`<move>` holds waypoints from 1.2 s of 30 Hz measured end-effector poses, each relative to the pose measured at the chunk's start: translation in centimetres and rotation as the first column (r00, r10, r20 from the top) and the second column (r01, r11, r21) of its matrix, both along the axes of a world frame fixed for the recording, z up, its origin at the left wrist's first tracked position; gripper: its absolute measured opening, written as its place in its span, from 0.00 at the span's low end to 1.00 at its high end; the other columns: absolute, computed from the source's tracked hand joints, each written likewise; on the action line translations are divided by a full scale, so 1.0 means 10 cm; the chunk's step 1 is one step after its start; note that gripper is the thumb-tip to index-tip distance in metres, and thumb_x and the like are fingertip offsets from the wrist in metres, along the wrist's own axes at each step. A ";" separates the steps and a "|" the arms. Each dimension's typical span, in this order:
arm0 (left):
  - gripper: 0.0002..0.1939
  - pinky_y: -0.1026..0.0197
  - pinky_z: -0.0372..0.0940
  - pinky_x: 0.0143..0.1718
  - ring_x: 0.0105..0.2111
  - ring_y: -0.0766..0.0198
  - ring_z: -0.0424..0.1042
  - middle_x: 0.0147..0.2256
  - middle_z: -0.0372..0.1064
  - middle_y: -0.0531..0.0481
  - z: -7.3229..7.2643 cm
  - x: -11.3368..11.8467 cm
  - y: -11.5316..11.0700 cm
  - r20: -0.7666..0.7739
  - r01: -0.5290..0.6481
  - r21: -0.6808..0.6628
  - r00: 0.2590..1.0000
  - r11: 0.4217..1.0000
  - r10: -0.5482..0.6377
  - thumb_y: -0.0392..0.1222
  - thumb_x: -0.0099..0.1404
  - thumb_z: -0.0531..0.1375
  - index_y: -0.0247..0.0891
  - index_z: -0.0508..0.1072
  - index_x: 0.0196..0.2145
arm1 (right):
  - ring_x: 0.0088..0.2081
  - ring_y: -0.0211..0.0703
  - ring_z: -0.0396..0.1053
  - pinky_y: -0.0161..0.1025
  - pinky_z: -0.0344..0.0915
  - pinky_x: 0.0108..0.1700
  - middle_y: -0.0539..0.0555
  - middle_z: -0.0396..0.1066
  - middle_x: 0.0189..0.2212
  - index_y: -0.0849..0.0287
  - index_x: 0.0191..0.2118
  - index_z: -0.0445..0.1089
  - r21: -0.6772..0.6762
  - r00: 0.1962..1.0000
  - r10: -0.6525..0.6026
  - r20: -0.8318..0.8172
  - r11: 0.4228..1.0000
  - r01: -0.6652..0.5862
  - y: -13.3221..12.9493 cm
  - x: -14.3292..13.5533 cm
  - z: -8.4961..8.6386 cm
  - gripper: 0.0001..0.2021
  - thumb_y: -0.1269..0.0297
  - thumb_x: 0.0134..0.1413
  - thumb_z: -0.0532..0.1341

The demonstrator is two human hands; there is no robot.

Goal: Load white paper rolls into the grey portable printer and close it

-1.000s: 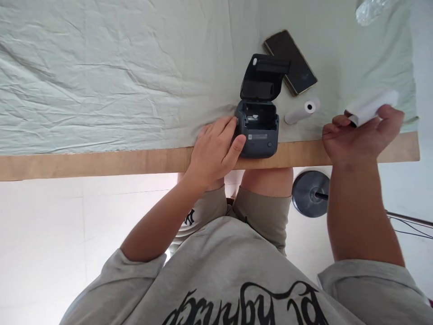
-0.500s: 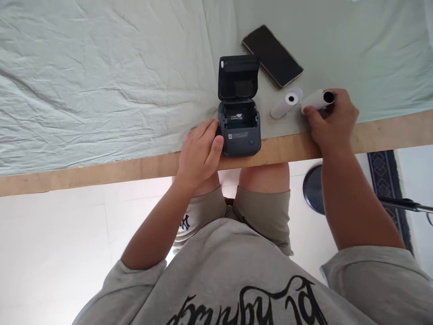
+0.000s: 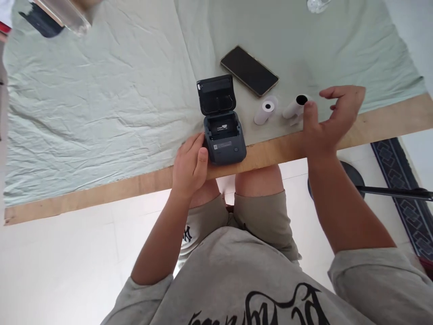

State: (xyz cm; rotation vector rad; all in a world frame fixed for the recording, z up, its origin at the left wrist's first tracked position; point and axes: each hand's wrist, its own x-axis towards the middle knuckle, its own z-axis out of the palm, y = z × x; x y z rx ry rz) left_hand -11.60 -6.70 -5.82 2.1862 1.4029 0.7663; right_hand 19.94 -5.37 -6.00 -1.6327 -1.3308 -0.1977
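A small dark grey label printer (image 3: 226,151) sits at the table's front edge with its lid (image 3: 216,95) raised, and its paper bay shows no roll. Against its left side rests my left hand (image 3: 190,164), fingers stretched out and touching the casing without wrapping round it. My right hand (image 3: 329,118) is open above the table edge, thumb and fingers apart, with nothing in it. Just left of that hand stands a white paper roll (image 3: 293,108) with a wide dark core, tilted in view. A smaller white paper roll (image 3: 264,113) with a narrow core is between it and the printer.
Behind the rolls lies a dark smartphone (image 3: 249,70). A pale green cloth (image 3: 135,99) covers the table up to its bare wooden edge (image 3: 149,183). Clear plastic (image 3: 317,5) is at the far edge, and a dark object (image 3: 42,20) at the far left.
My right hand has let go of the wide-core paper roll and opened, moving off to its right. The view has shifted; my left hand stays at the printer.
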 end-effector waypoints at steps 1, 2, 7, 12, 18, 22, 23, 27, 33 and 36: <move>0.40 0.48 0.63 0.61 0.60 0.50 0.69 0.60 0.69 0.37 0.00 0.00 0.00 0.002 0.005 0.001 1.000 1.000 -0.005 0.63 0.77 0.33 0.34 0.69 0.63 | 0.41 0.50 0.71 0.50 0.68 0.46 0.58 0.70 0.37 0.53 0.39 0.67 0.023 0.999 0.037 0.032 0.999 -0.038 -0.03 -0.10 0.01 0.08 0.60 0.54 0.62; 0.40 0.48 0.63 0.61 0.60 0.50 0.69 0.60 0.69 0.36 -0.01 0.00 0.00 0.004 0.010 0.003 1.000 1.000 -0.010 0.63 0.77 0.33 0.34 0.69 0.63 | 0.37 0.47 0.70 0.49 0.69 0.43 0.56 0.69 0.36 0.53 0.40 0.67 -0.005 0.995 0.093 0.032 0.996 -0.093 -0.06 -0.21 0.01 0.07 0.60 0.55 0.61; 0.41 0.48 0.64 0.61 0.60 0.49 0.69 0.59 0.69 0.34 -0.02 -0.01 0.00 0.002 0.010 0.007 1.000 1.000 -0.010 0.63 0.77 0.33 0.31 0.69 0.62 | 0.40 0.46 0.69 0.48 0.70 0.44 0.57 0.68 0.46 0.50 0.48 0.64 -0.326 0.975 0.203 -0.089 0.919 -0.221 -0.02 -0.67 0.04 0.14 0.62 0.55 0.64; 0.41 0.48 0.63 0.62 0.61 0.50 0.68 0.61 0.69 0.36 -0.01 -0.02 -0.01 0.005 0.009 -0.012 1.000 1.000 -0.008 0.63 0.77 0.33 0.33 0.69 0.62 | 0.53 0.52 0.65 0.51 0.67 0.53 0.58 0.68 0.51 0.47 0.48 0.64 -0.419 0.990 0.124 -0.062 0.897 -0.139 0.13 -0.70 0.08 0.15 0.60 0.56 0.65; 0.41 0.49 0.63 0.62 0.61 0.51 0.68 0.60 0.69 0.38 -0.01 -0.02 -0.01 -0.012 0.008 -0.003 1.000 1.000 -0.008 0.63 0.77 0.31 0.35 0.69 0.63 | 0.44 0.48 0.72 0.50 0.69 0.49 0.53 0.74 0.45 0.50 0.50 0.61 -0.309 0.959 0.232 -0.162 0.911 -0.272 0.20 -0.58 -0.09 0.19 0.65 0.52 0.63; 0.41 0.48 0.63 0.61 0.61 0.50 0.68 0.60 0.69 0.36 -0.01 -0.03 -0.01 -0.003 0.019 -0.007 1.000 1.000 -0.019 0.62 0.77 0.32 0.33 0.69 0.63 | 0.43 0.47 0.72 0.49 0.69 0.48 0.52 0.74 0.45 0.48 0.48 0.64 -0.358 0.956 0.263 -0.129 0.887 -0.292 0.18 -0.57 -0.11 0.19 0.72 0.49 0.57; 0.41 0.48 0.63 0.61 0.61 0.50 0.68 0.60 0.69 0.36 -0.01 -0.03 0.00 -0.001 0.020 -0.007 1.000 1.000 -0.020 0.62 0.77 0.32 0.32 0.69 0.63 | 0.45 0.48 0.71 0.50 0.68 0.51 0.53 0.73 0.46 0.48 0.46 0.66 -0.375 0.959 0.268 -0.090 0.883 -0.282 0.18 -0.58 -0.09 0.17 0.72 0.49 0.58; 0.42 0.48 0.63 0.62 0.60 0.50 0.69 0.60 0.69 0.34 -0.01 -0.02 0.00 0.006 0.017 -0.001 1.000 1.000 -0.017 0.63 0.77 0.32 0.29 0.69 0.62 | 0.50 0.50 0.68 0.52 0.66 0.55 0.56 0.72 0.46 0.48 0.46 0.69 -0.371 0.964 0.261 -0.042 0.892 -0.258 0.18 -0.58 -0.04 0.13 0.65 0.54 0.62; 0.41 0.48 0.63 0.62 0.61 0.49 0.68 0.61 0.68 0.35 0.00 -0.02 0.00 -0.005 0.018 -0.012 1.000 1.000 -0.018 0.63 0.77 0.32 0.31 0.68 0.63 | 0.42 0.44 0.72 0.49 0.69 0.50 0.49 0.76 0.43 0.48 0.56 0.60 -0.244 0.889 0.353 -0.293 0.871 -0.426 0.18 -0.53 -0.15 0.25 0.65 0.51 0.64; 0.42 0.48 0.63 0.62 0.61 0.48 0.68 0.61 0.68 0.32 0.00 -0.02 0.00 0.000 0.025 -0.011 1.000 1.000 -0.024 0.62 0.77 0.33 0.27 0.69 0.62 | 0.44 0.45 0.74 0.50 0.69 0.51 0.52 0.76 0.47 0.51 0.57 0.61 -0.262 0.897 0.345 -0.277 0.871 -0.416 0.19 -0.54 -0.14 0.25 0.70 0.52 0.60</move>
